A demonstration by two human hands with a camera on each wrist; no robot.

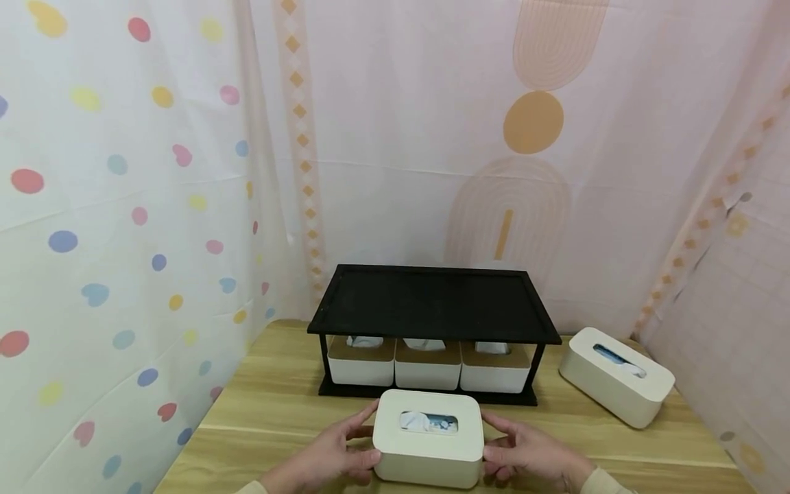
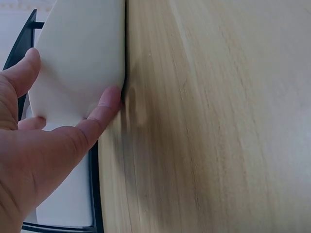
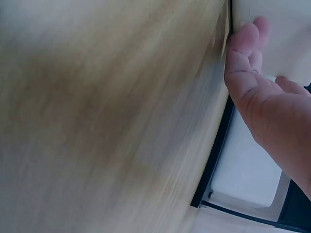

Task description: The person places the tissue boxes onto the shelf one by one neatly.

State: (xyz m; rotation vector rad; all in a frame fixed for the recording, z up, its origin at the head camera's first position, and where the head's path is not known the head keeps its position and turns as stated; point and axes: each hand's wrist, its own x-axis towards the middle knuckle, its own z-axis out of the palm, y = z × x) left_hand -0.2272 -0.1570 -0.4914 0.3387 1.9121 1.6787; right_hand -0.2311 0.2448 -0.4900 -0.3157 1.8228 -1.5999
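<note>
Head view: the cream tissue box is at the near middle of the wooden table, just in front of the black stand, its long side facing near; a white tissue and some blue show in its slot.
Left hand: grasping the left end of that box, thumb at the near corner and a finger at the far corner; the left wrist view shows fingertips against the box's end.
Right hand: grasping the right end in the same way, thumb on the far side or near side hard to tell in the right wrist view, but digits plainly touch the box; a pale cuff shows at the wrist.
Box underside: whether it touches the table cannot be told.
Black stand: flat dark top on thin legs, at the far middle of the table.
Under the top: three white boxes with brown lids side by side, the left box, the middle box and the right box, tissue showing in each.
Far right: a second cream box, set at an angle, apart from the stand.
Backdrop: dotted cloth on the left, pink patterned cloth behind.
</note>
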